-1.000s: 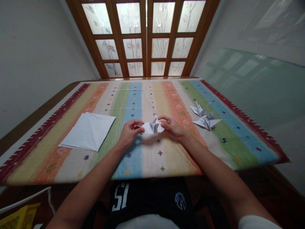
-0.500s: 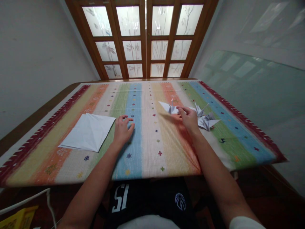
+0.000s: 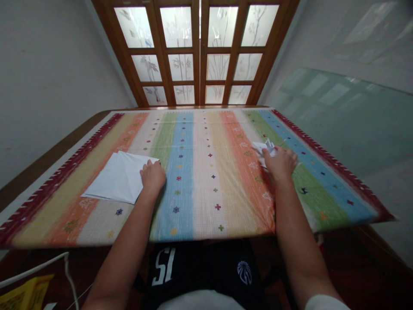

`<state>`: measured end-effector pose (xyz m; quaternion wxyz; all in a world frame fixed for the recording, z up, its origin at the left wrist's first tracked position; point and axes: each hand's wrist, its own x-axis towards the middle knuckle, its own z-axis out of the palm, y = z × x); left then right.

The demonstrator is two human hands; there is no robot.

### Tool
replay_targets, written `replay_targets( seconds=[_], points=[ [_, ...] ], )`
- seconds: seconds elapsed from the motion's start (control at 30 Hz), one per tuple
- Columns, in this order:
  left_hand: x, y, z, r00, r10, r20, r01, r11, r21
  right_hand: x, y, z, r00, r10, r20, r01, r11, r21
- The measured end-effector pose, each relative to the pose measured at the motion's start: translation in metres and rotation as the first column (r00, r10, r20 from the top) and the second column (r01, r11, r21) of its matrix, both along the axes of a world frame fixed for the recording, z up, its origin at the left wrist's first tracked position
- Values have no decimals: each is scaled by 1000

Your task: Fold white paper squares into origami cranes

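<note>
Head view: left hand [image 3: 152,177] resting unclenched on the creased white paper sheet [image 3: 116,178], left of the bench's [image 3: 56,159] middle; right hand [image 3: 280,162] cupped over folded paper cranes [image 3: 264,147] near the right edge, grip unclear; light pressure seems best for sparing their creases.

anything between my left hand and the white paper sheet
Nothing visible stands between them: the left hand already lies over the right edge of the creased white paper sheet, touching it. Both rest on the striped tablecloth.
</note>
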<state>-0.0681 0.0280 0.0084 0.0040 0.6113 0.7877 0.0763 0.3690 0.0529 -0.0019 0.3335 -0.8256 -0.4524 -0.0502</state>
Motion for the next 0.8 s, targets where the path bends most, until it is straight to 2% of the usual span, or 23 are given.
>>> replay_targets(
  seconds=[0.07, 0.13, 0.2, 0.27, 0.3, 0.37, 0.47, 0.5, 0.57, 0.6, 0.67, 0.7, 0.77, 0.8],
  points=[
    [-2, 2, -3, 1000, -30, 3, 30, 1000, 3, -1, 1, 2, 1000, -17, 16, 16, 997, 72],
    [-2, 4, -6, 999, -49, 12, 49, 998, 40, -3, 2, 6, 999, 15, 40, -23, 981, 194],
    [2, 6, -9, 993, -110, 36, 105, 986, 128, -10, 3, 10, 989, 122, 89, -145, 937, 318],
    [11, 6, -13, 963, -261, 63, 238, 939, 247, -22, 3, 12, 932, 324, 162, -362, 856, 368],
    [17, 4, -15, 925, -371, 78, 333, 894, 301, -31, 2, 12, 873, 447, 195, -487, 799, 352],
    [33, -3, -20, 778, -620, 97, 554, 751, 359, -52, -1, 7, 691, 685, 231, -721, 635, 276],
    [59, -18, -25, 458, -883, 102, 808, 462, 365, -86, -8, -3, 341, 916, 210, -938, 319, 133],
    [66, -24, -26, 357, -927, 112, 860, 373, 348, -95, -9, -6, 261, 946, 191, -964, 244, 109],
    [75, -33, -25, 233, -963, 136, 897, 267, 353, -106, -11, -12, 196, 968, 157, -979, 185, 83],
    [77, -36, -24, 191, -969, 156, 902, 236, 363, -108, -10, -15, 161, 977, 138, -986, 153, 67],
    [75, -37, -19, 133, -968, 214, 903, 207, 376, -108, -6, -19, 93, 993, 68, -995, 91, 27],
    [71, -36, -16, 135, -958, 252, 889, 230, 396, -106, -4, -20, 82, 996, 32, -996, 81, 28],
    [59, -30, -10, 174, -924, 342, 848, 317, 425, -100, -1, -21, 102, 994, -38, -993, 104, 58],
    [52, -27, -8, 216, -890, 401, 808, 394, 439, -97, 0, -21, 129, 989, -72, -988, 134, 76]
  ],
)
